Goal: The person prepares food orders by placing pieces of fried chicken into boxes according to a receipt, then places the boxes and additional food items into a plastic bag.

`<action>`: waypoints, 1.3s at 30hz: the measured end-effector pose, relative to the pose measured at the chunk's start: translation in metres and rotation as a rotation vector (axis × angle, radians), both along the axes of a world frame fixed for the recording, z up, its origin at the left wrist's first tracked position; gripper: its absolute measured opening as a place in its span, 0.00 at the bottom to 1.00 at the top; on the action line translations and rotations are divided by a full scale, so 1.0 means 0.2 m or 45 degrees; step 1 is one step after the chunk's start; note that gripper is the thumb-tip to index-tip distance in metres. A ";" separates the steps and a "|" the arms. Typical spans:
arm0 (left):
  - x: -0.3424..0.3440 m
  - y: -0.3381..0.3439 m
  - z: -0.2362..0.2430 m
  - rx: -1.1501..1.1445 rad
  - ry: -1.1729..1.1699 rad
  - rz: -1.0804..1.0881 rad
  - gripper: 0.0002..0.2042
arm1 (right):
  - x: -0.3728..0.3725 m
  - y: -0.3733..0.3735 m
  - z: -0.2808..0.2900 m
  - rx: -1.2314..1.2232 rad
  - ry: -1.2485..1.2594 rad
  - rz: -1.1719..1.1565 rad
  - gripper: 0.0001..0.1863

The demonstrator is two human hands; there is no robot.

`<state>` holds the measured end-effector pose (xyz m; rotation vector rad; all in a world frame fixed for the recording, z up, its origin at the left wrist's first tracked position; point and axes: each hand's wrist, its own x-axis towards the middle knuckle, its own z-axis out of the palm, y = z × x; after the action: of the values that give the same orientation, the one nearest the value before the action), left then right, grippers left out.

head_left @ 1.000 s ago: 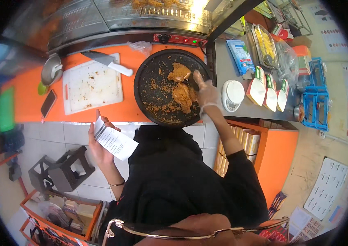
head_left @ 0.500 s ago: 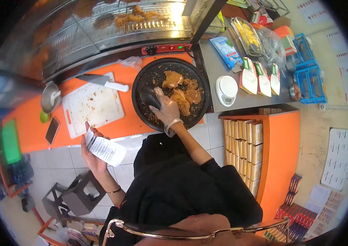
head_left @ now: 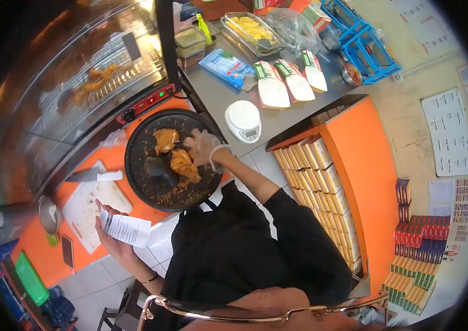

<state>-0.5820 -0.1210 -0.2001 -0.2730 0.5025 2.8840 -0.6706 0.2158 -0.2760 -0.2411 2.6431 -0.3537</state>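
Note:
My left hand (head_left: 113,234) holds a printed paper slip (head_left: 129,229) between thumb and fingers, near the front edge of the orange counter. My right hand (head_left: 205,149), in a clear plastic glove, reaches over the right side of a round black pan (head_left: 134,182). Its fingers curl round a piece of fried chicken that the hand mostly hides. Two other breaded pieces of fried chicken (head_left: 166,141) show beside it, among loose crumbs. Left of the pan lies a white cutting board (head_left: 99,207) with a knife (head_left: 95,175) across its far end.
Behind the pan stands a heated display case (head_left: 101,71). To the right, a white kitchen scale (head_left: 242,120), paper food pouches (head_left: 271,85) and a blue packet (head_left: 227,69) sit on a steel counter. A phone (head_left: 67,251) and a metal bowl (head_left: 49,215) are at the left. An orange cabinet (head_left: 355,149) holds stacked boxes.
My view has turned right. My right hand has moved from the pan's left side to its right side, onto the chicken. The left hand still holds the slip.

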 end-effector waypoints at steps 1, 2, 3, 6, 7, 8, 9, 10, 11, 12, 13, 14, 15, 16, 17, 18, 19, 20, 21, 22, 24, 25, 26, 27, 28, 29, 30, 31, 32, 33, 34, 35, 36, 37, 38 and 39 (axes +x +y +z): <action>-0.02 0.05 0.01 0.006 -0.005 0.002 0.23 | 0.03 0.03 -0.03 -0.114 0.064 -0.074 0.35; -0.03 0.11 0.02 0.016 -0.010 0.002 0.23 | 0.03 0.11 -0.06 -0.115 0.070 -0.069 0.35; -0.04 0.17 0.03 0.013 -0.005 0.020 0.23 | 0.04 0.19 -0.10 -0.412 0.136 -0.124 0.34; 0.03 0.28 0.05 -0.025 0.024 0.122 0.23 | 0.08 0.46 0.02 -1.212 0.231 -0.339 0.29; 0.09 0.32 0.06 -0.025 0.034 0.190 0.23 | 0.06 0.58 0.11 -1.355 0.110 -0.493 0.27; 0.10 0.37 0.06 -0.013 0.047 0.217 0.23 | 0.06 0.75 0.23 -0.914 0.531 -0.489 0.27; 0.12 0.40 0.05 -0.025 0.045 0.248 0.23 | 0.03 0.93 0.20 -1.677 0.143 -0.842 0.27; 0.13 0.43 0.03 -0.022 0.036 0.264 0.23 | -0.06 1.16 0.10 -1.257 0.520 -0.687 0.30; 0.15 0.45 0.02 -0.023 0.018 0.294 0.23 | -0.10 1.28 0.07 -0.826 0.697 -0.680 0.30; 0.17 0.48 0.01 -0.011 -0.005 0.312 0.23 | -0.12 1.37 0.03 -0.383 0.864 -0.651 0.32; 0.19 0.51 0.02 -0.028 0.001 0.310 0.23 | -0.15 1.44 -0.02 -0.271 0.680 -0.628 0.33; 0.21 0.53 0.02 -0.042 0.011 0.318 0.23 | -0.19 1.48 -0.09 -0.156 0.505 -0.587 0.35; 0.23 0.55 0.04 -0.052 0.011 0.352 0.24 | -0.19 1.45 -0.13 0.053 0.673 -0.348 0.35; 0.26 0.56 0.04 -0.024 0.015 0.386 0.23 | -0.18 1.46 -0.14 0.024 0.663 -0.288 0.35; 0.29 0.56 0.06 0.012 -0.013 0.427 0.23 | -0.16 1.45 -0.10 0.103 0.649 -0.234 0.35; 0.31 0.56 0.09 0.048 -0.037 0.452 0.23 | -0.17 1.41 -0.04 0.186 0.640 -0.195 0.34; 0.33 0.56 0.12 0.063 -0.062 0.491 0.23 | -0.20 1.28 0.06 0.151 0.640 -0.153 0.34; 0.35 0.54 0.12 0.040 -0.036 0.515 0.23 | -0.23 1.08 0.22 0.187 0.479 -0.355 0.33; 0.36 0.53 0.11 0.035 -0.025 0.538 0.22 | -0.23 0.88 0.32 0.234 0.319 -0.567 0.33; 0.36 0.51 0.11 0.037 -0.014 0.554 0.22 | -0.22 0.64 0.37 0.125 0.446 -0.344 0.31; 0.33 0.48 0.10 0.024 0.006 0.521 0.22 | -0.25 0.24 0.15 -0.484 0.690 0.070 0.29; 0.32 0.47 0.10 0.011 0.014 0.505 0.22 | -0.25 0.04 0.16 -0.477 0.560 0.210 0.34; 0.31 0.46 0.08 0.026 0.017 0.467 0.22 | -0.28 -0.11 0.15 -0.316 0.213 0.225 0.34; 0.29 0.44 0.08 -0.053 0.029 0.451 0.23 | -0.34 -0.21 0.06 -0.215 0.203 0.349 0.30; 0.27 0.43 0.07 -0.126 0.044 0.426 0.24 | -0.36 -0.23 -0.05 -0.021 0.323 0.447 0.26; 0.28 0.42 0.08 -0.172 0.033 0.466 0.24 | -0.38 -0.28 -0.08 -0.106 0.267 0.353 0.22; 0.28 0.40 0.07 -0.101 -0.014 0.500 0.24 | -0.41 -0.28 -0.05 -0.071 0.191 0.332 0.21; 0.30 0.40 0.07 -0.086 -0.002 0.484 0.24 | -0.41 -0.23 -0.02 -0.200 0.190 0.247 0.21; 0.29 0.40 0.07 0.021 0.049 0.419 0.23 | -0.41 -0.16 0.00 -0.343 0.181 0.163 0.21; 0.29 0.39 0.06 0.059 0.050 0.403 0.22 | -0.41 -0.03 -0.03 -0.708 0.129 0.100 0.22; 0.27 0.39 0.05 0.096 0.052 0.386 0.22 | -0.39 0.18 -0.06 -1.075 0.084 0.038 0.22; 0.33 0.36 0.03 0.113 0.037 0.428 0.22 | -0.23 0.28 0.14 -1.876 -0.205 -0.194 0.20; 0.31 0.38 0.05 0.141 0.045 0.422 0.21 | -0.22 0.55 0.03 -2.013 -0.205 -0.285 0.18; 0.35 0.38 0.04 0.147 0.032 0.501 0.21 | -0.16 0.68 0.22 -1.482 -0.064 -0.594 0.20; 0.36 0.39 0.03 0.163 0.029 0.508 0.21 | -0.11 0.97 0.17 -1.342 0.159 -0.690 0.20; 0.37 0.41 0.01 0.103 0.052 0.513 0.21 | 0.03 0.99 0.28 -1.794 0.565 -0.832 0.15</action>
<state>-0.5081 -0.0394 -0.1981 -0.3373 0.3718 3.2968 -0.6648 0.4137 -0.2192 0.1699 2.2366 -2.5438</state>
